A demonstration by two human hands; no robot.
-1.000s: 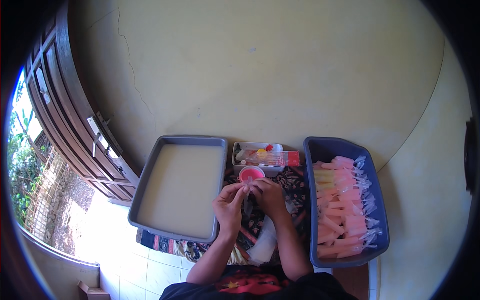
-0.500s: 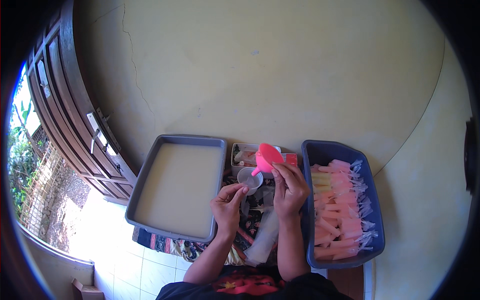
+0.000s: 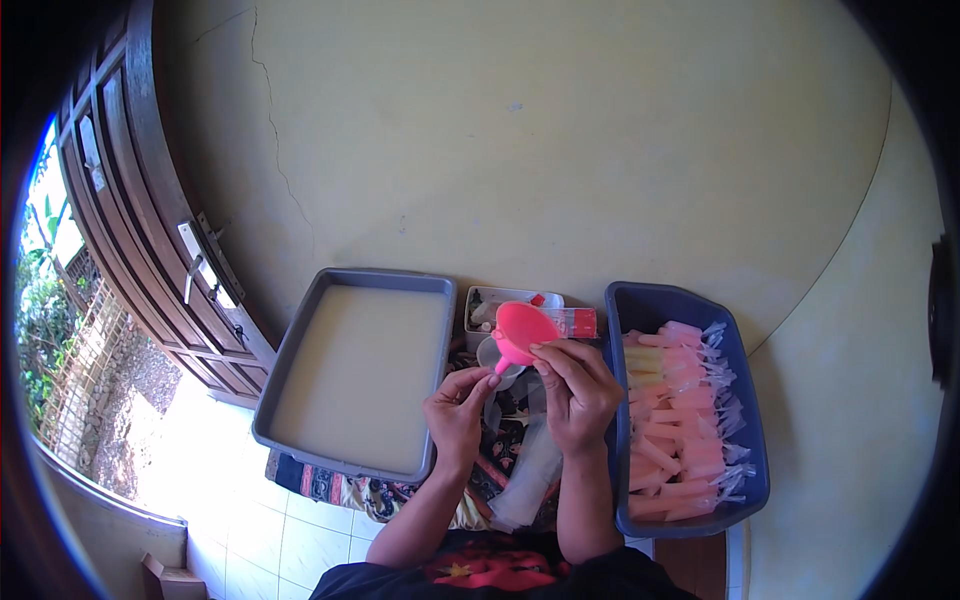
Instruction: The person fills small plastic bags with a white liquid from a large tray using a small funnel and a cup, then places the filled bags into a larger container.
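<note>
Pink plastic funnel is tilted in R hand, grip closed on its rim btwn thumb & fingers, spout down-left. L hand is at the spout tip, thumb & forefinger pinched on a clear bag; can't tell for sure if spout's inside. Cup partly hidden behind funnel. Grey tray w/ pale liquid to L, blue bin w/ pink & yellow packets to R.

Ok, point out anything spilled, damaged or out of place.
A long, jagged crack runs down the wall beside the open door, odd against the mostly plain surface. I see no spill around the gray tub of pale liquid.
</note>
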